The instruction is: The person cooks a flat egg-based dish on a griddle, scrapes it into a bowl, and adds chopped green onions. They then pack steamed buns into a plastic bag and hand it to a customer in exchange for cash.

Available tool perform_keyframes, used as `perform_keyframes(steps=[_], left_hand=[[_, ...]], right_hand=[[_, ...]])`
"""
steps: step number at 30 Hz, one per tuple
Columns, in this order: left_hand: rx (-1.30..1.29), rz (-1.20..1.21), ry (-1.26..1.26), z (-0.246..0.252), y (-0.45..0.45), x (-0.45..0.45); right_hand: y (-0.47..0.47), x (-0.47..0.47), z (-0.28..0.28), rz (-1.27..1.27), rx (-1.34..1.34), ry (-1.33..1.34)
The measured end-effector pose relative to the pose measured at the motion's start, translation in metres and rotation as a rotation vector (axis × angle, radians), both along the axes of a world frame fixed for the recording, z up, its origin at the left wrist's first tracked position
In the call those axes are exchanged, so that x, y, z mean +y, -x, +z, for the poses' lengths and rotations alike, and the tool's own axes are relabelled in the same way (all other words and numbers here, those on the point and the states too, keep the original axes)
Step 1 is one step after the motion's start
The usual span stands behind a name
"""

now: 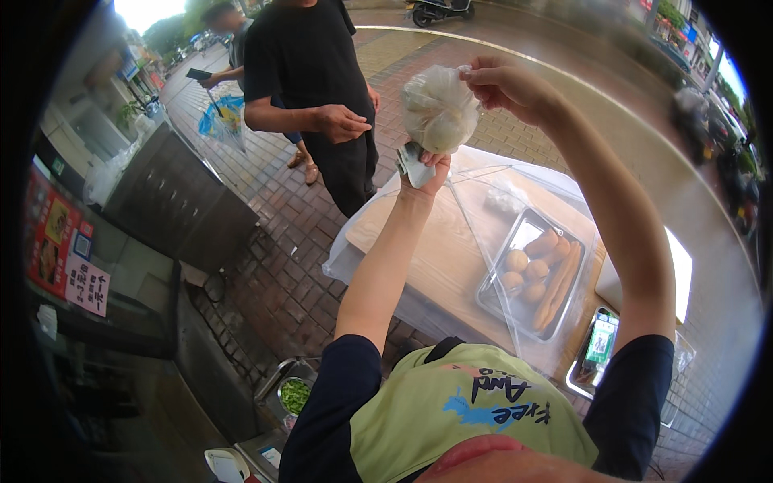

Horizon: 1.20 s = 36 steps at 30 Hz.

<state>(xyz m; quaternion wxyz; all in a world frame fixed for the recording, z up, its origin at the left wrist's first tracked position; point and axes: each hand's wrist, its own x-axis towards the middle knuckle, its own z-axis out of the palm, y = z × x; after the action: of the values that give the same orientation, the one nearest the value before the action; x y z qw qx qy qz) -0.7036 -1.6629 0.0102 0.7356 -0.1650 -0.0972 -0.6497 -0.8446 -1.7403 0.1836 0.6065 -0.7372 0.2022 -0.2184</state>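
Observation:
My right hand (pixel 504 87) pinches the gathered neck of a clear plastic bag (pixel 439 108). Pale round items, which look like steamed buns, fill the bag. Just beneath it, my left hand (pixel 432 172) grips folded banknotes (pixel 415 164). Whether the left fingers also touch the bag's underside is hard to tell. Both arms reach out over a wooden-topped table (pixel 410 253) under a transparent plastic cover. Facing me, a person in a black shirt (pixel 302 60) stands with one hand (pixel 341 124) held forward, apart from the bag.
A metal tray (pixel 483 296) under the cover holds fried dough sticks (pixel 558 284) and several round fried balls (pixel 525 275). To its right lies a tray with a printed code card (pixel 601 338). Chopped greens (pixel 295 395) sit lower left. Another person (pixel 235 45) stands behind, near a blue bag (pixel 222 118).

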Motion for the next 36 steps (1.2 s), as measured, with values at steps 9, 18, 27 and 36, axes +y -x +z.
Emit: perform_keyframes(steps=[9,18,27,36], left_hand=[[0.007,-0.060,-0.028,0.004,0.037,-0.005],[-0.031,-0.134,-0.079,-0.001,0.046,-0.002],[-0.101,-0.177,0.016,-0.008,0.058,-0.007],[-0.077,-0.165,0.015,-0.019,0.050,-0.001]], right_hand=[[0.009,0.001,0.007,0.038,-0.043,0.094],[0.028,-0.007,0.008,-0.098,0.021,0.111],[0.042,-0.012,0.014,-0.139,-0.056,0.011],[0.040,-0.009,0.011,-0.124,-0.041,0.027]])
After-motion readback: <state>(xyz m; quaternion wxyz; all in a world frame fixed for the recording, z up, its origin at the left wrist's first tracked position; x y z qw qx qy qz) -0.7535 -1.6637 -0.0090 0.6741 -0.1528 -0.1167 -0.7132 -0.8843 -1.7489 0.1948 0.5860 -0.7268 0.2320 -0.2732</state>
